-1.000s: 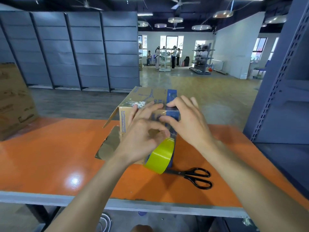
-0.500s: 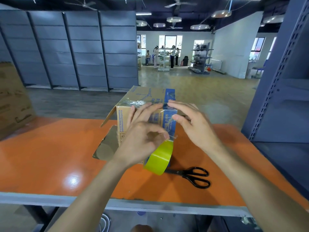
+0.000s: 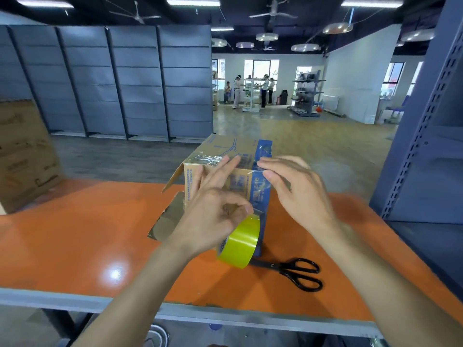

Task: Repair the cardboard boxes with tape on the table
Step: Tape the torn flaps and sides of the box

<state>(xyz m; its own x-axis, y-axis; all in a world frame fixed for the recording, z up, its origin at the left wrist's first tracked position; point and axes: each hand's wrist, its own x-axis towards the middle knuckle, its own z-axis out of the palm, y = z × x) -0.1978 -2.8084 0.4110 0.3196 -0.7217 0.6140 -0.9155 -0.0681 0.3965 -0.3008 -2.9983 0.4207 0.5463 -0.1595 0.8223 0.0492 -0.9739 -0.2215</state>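
A small brown and blue cardboard box stands on the orange table, with a loose flap hanging open on its left side. My left hand pinches a roll of yellow-green tape between thumb and forefinger in front of the box, its other fingers stretched against the box's near face. A clear strip of tape runs from the roll up over the box's top edge. My right hand lies with straight fingers on that top edge, pressing the strip down.
Black scissors lie on the table just right of the tape roll. A large brown cardboard box stands at the table's far left. A grey-blue metal shelving upright rises at the right. Several people stand far off in the room.
My right hand has slid to the right along the box's top edge and flattened. The left hand keeps its hold on the roll in nearly the same place.
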